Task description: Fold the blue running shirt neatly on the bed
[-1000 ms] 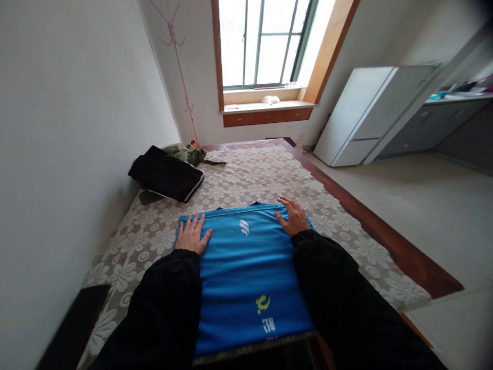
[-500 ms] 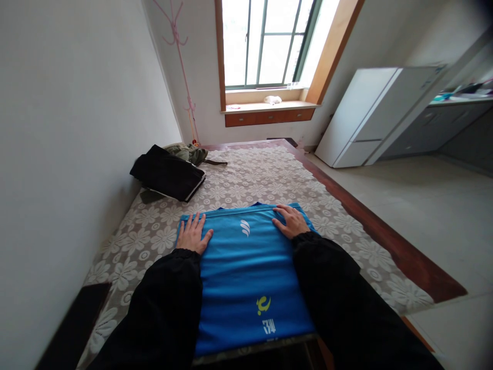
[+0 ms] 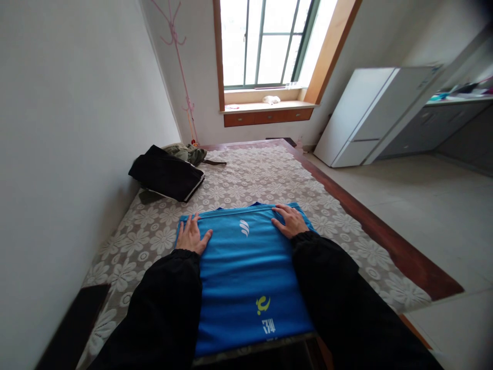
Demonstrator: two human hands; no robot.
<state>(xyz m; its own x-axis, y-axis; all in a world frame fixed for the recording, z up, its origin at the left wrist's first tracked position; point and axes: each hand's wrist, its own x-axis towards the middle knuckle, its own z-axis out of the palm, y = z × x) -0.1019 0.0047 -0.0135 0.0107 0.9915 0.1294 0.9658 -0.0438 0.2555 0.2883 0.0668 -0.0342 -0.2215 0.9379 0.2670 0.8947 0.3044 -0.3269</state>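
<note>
A folded blue shirt (image 3: 246,272), lighter at its far edge and darker toward me, lies flat on the patterned cover at the near end. It bears a white mark at the far end and a yellow logo with white characters near me. My left hand (image 3: 191,236) rests palm down on its far left corner, fingers stretched out. On the far right corner lies my right hand (image 3: 289,221), also flat, with the fingers pointing inward along the hem. Neither hand grips the cloth. Black sleeves cover both side edges of the shirt in part.
A grey cover with white flowers (image 3: 250,174) spreads over a reddish wooden platform (image 3: 385,246). Black folded clothing (image 3: 167,174) and an olive garment (image 3: 187,153) lie at the left by the wall. Beyond stand a pink coat rack (image 3: 181,67) and a white fridge (image 3: 354,118).
The fingers of my left hand have drawn slightly closer together and bent a little. My right hand and the shirt stay where they were; the view has shifted very slightly.
</note>
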